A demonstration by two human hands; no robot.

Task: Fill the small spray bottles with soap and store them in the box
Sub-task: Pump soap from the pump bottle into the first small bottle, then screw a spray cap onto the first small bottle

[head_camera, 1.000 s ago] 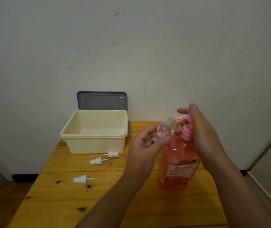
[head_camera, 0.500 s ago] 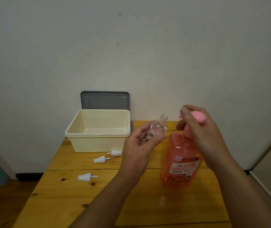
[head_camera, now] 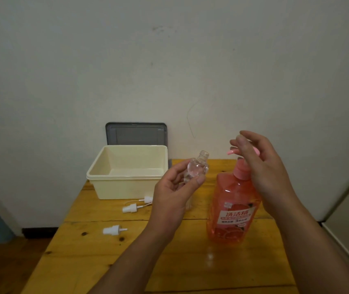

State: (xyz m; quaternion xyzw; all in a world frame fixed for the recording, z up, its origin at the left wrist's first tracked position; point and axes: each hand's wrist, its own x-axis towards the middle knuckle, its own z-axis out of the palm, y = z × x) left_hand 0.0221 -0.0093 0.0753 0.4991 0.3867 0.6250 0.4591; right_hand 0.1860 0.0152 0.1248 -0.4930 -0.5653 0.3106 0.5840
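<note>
My left hand (head_camera: 175, 192) pinches a small clear spray bottle (head_camera: 197, 168) with no cap, its open neck tilted up and to the right. To its right stands a large pink soap bottle (head_camera: 233, 206) with a pump head (head_camera: 236, 151). My right hand (head_camera: 260, 164) rests over the pump head with its fingers loosely spread; the spout points left, a short gap from the small bottle's neck. The cream box (head_camera: 127, 172) stands open and bare inside at the back left of the table.
Three white spray caps lie on the wooden table (head_camera: 105, 262): two with tubes (head_camera: 130, 208) (head_camera: 147, 199) in front of the box, one (head_camera: 112, 230) nearer me. A grey lid (head_camera: 136, 133) leans on the wall behind the box.
The small bottle has drawn away to the left from the pump spout. The pump head has risen and my right hand's fingers have loosened over it.
</note>
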